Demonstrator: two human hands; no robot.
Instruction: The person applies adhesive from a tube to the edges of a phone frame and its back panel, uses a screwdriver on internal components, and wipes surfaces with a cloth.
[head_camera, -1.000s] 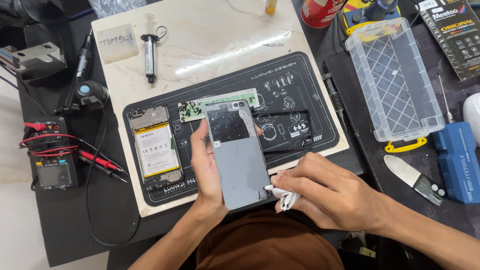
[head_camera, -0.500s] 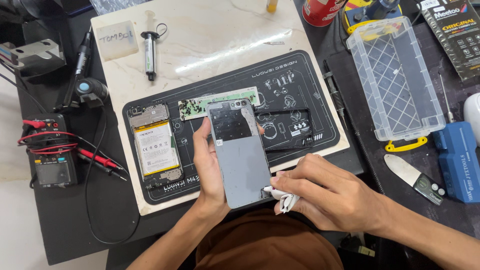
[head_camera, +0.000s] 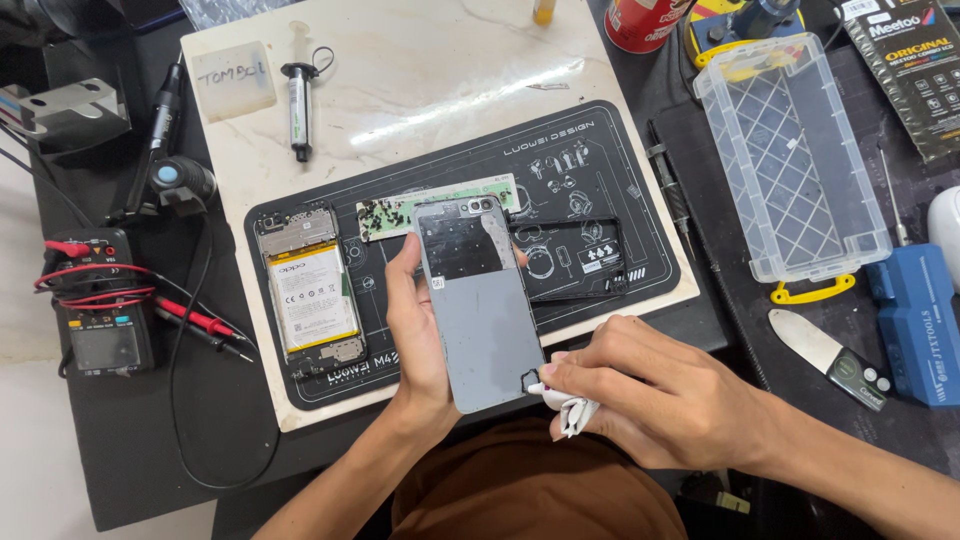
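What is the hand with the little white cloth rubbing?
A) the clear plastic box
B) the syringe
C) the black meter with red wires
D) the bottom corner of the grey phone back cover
D: the right hand presses a crumpled white cloth against the lower corner of the grey phone back cover, which the left hand holds above the black work mat.

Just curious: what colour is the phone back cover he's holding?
Grey, the phone back cover in the left hand; head view.
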